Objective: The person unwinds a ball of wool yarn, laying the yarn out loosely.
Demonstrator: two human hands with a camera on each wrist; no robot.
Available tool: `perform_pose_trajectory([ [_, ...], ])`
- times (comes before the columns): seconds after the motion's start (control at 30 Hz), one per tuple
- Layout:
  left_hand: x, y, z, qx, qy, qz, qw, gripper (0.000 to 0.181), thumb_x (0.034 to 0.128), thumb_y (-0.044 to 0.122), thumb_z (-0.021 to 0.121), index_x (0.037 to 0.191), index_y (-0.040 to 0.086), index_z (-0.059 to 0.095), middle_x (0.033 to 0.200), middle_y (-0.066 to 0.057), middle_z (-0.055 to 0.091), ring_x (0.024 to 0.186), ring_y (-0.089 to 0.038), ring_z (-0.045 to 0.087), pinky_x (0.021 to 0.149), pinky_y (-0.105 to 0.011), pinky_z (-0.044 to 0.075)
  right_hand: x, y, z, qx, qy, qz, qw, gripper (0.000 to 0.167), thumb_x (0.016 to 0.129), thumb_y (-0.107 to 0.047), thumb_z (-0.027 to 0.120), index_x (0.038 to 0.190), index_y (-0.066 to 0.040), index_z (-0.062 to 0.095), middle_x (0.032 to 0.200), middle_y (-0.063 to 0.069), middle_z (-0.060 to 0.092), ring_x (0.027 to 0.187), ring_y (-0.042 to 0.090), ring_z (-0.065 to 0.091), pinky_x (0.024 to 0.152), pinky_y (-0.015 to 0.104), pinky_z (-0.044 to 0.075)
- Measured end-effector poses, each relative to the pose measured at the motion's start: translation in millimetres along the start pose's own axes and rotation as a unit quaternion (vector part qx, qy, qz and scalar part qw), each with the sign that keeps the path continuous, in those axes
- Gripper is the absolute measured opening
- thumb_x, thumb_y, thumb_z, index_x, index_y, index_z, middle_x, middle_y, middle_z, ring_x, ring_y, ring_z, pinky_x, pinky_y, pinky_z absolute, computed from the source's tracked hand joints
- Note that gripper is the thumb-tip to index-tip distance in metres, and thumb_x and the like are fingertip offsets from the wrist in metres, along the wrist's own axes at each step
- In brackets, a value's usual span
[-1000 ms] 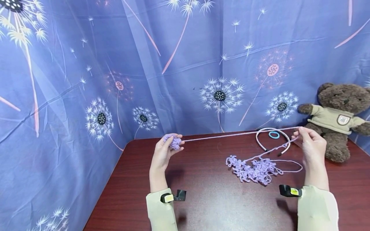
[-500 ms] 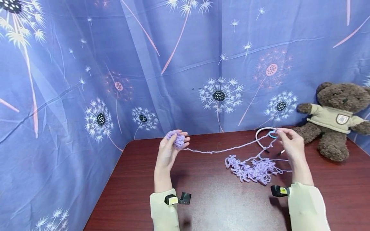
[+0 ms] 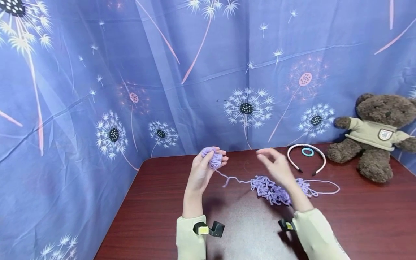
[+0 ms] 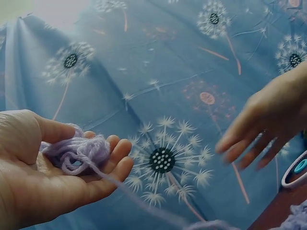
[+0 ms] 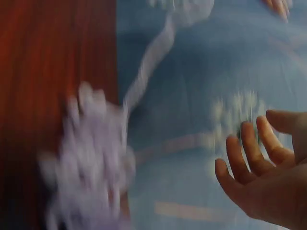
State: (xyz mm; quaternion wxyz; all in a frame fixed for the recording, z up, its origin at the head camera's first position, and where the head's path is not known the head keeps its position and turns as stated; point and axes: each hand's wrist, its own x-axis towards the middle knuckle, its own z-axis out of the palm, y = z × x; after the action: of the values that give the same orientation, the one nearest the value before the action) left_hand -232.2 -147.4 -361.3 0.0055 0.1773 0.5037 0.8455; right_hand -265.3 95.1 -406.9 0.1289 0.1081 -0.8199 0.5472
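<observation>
In the head view my left hand [image 3: 199, 177] holds a small wound bundle of lilac yarn [image 3: 212, 159], its thumb laid over it against the fingers. The left wrist view shows the bundle [image 4: 79, 152] lying across the fingers, with a strand trailing from it. That strand [image 3: 232, 178] hangs slack down to a tangled pile of the same yarn [image 3: 268, 189] on the table. Above the pile is my right hand [image 3: 277, 168], holding nothing, its fingers loosely bent. The right wrist view shows the right hand [image 5: 268, 187] apart from the blurred pile [image 5: 91, 163].
A white headband [image 3: 289, 159] lies near the table's back edge, with a blue ring [image 3: 307, 152] inside its curve. A brown teddy bear [image 3: 386, 108] in a beige top sits at the back right. A blue dandelion-print curtain [image 3: 208, 108] hangs behind the dark red table [image 3: 146, 209].
My right hand has let go of the yarn and moved left, over the pile. The strand, taut earlier, now hangs slack. The left hand has moved right with its bundle.
</observation>
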Motion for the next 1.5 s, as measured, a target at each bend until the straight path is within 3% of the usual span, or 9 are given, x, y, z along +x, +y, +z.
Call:
perform_pose_trajectory([
  [0.17,0.8,-3.2,10.6,-0.007,0.009,-0.010,0.9999,0.024,0.1026,0.006,0.038,0.102,0.011,0.062,0.093,-0.001,0.073,0.086,-0.015,0.071,0.083,-0.029,0.058,-20.0,-28,47,0.041,-0.123,-0.065,0.9894,0.026,0.096,-0.018,0.059,0.114,0.000,0.066,0.113,0.018,0.070,0.103,0.022,0.066,0.090,0.028,0.051],
  [0.27,1.4,-6.3,14.1,-0.007,0.002,-0.013,0.9999,0.026,0.1026,0.005,0.038,0.101,0.013,0.063,0.093,-0.001,0.072,0.086,-0.014,0.071,0.082,-0.028,0.059,-32.4,-39,65,0.073,-0.174,-0.084,0.9784,0.023,0.096,-0.014,0.058,0.109,0.003,0.066,0.104,0.018,0.071,0.092,0.015,0.067,0.083,0.027,0.054],
  [0.37,1.7,-8.7,14.9,0.003,-0.001,-0.014,0.9999,0.026,0.1022,0.005,0.039,0.101,0.013,0.063,0.094,0.000,0.073,0.085,-0.013,0.071,0.080,-0.026,0.058,-39.1,-45,69,0.103,-0.186,-0.086,0.9733,0.019,0.096,-0.010,0.057,0.103,0.005,0.066,0.092,0.019,0.071,0.080,0.002,0.064,0.074,0.025,0.056],
  [0.53,1.4,-8.3,11.6,0.023,0.022,-0.014,0.9994,0.024,0.1017,0.006,0.041,0.102,0.012,0.064,0.093,0.001,0.073,0.081,-0.013,0.070,0.080,-0.026,0.058,-35.2,-50,54,0.125,-0.153,-0.103,0.9748,0.018,0.097,-0.005,0.054,0.097,0.006,0.067,0.078,0.018,0.068,0.071,-0.002,0.062,0.069,0.024,0.056],
  [0.73,0.4,-3.2,4.5,0.048,0.047,-0.023,0.9974,0.022,0.1021,0.009,0.041,0.104,0.012,0.062,0.092,0.002,0.073,0.079,-0.013,0.071,0.074,-0.025,0.058,-21.6,-46,27,0.135,-0.112,-0.086,0.9807,0.022,0.099,-0.008,0.052,0.100,0.009,0.066,0.072,-0.006,0.066,0.069,0.001,0.062,0.067,0.020,0.052],
  [0.87,0.1,-0.3,2.3,0.046,0.040,-0.032,0.9976,0.022,0.1023,0.009,0.040,0.103,0.012,0.061,0.093,0.001,0.073,0.077,-0.013,0.072,0.073,-0.027,0.059,-14.9,-41,12,0.143,-0.092,-0.068,0.9831,0.025,0.100,-0.011,0.052,0.103,0.011,0.065,0.070,-0.015,0.063,0.066,0.002,0.061,0.057,0.022,0.048],
  [0.97,-0.1,0.8,2.5,0.041,0.027,-0.042,0.9979,0.023,0.1029,0.010,0.039,0.101,0.014,0.061,0.092,0.001,0.073,0.074,-0.013,0.071,0.071,-0.028,0.060,-12.1,-41,2,0.142,-0.075,-0.051,0.9857,0.022,0.100,-0.014,0.053,0.101,0.003,0.068,0.070,-0.015,0.064,0.065,0.002,0.061,0.050,0.023,0.044],
  [1.23,-0.5,2.2,0.5,0.043,0.033,-0.039,0.9978,0.020,0.1033,0.010,0.038,0.105,0.009,0.058,0.090,0.002,0.073,0.069,-0.013,0.070,0.066,-0.029,0.060,-7.6,-37,-24,0.141,-0.038,-0.043,0.9884,0.025,0.100,-0.018,0.053,0.103,0.003,0.067,0.072,-0.015,0.068,0.070,0.001,0.068,0.070,0.016,0.054],
  [1.5,-1.9,6.4,-6.0,0.047,0.063,-0.030,0.9965,0.020,0.1037,0.011,0.038,0.105,0.009,0.058,0.090,0.001,0.073,0.070,-0.012,0.070,0.066,-0.029,0.060,-5.9,-29,-47,0.177,-0.011,-0.039,0.9834,0.017,0.100,-0.016,0.054,0.096,-0.019,0.070,0.073,-0.012,0.070,0.069,0.000,0.066,0.068,0.015,0.055],
])
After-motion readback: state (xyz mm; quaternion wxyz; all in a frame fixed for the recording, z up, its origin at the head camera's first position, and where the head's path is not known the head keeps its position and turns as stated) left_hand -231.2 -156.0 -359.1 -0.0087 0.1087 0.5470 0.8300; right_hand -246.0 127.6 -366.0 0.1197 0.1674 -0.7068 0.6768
